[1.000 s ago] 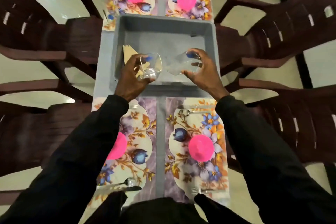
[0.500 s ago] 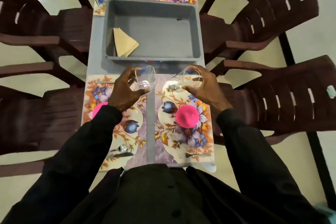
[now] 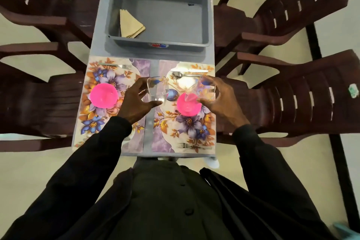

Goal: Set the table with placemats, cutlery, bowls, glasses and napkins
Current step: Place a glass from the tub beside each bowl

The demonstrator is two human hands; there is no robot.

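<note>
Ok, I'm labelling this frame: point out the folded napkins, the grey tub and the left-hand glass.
folded napkins (image 3: 130, 25), head view, middle of the top napkin.
grey tub (image 3: 171, 17), head view, bare floor inside.
left glass (image 3: 157, 89), head view, its clear side wall.

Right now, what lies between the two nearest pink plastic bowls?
In the head view, the left hand gripping a clear square glass tumbler lies between them.

bowls (image 3: 104, 95) hot pink | placemats (image 3: 109, 76) purple-orange floral | tub (image 3: 159, 45) grey | napkins (image 3: 129, 23) tan | chairs (image 3: 292, 91) dark maroon
</note>
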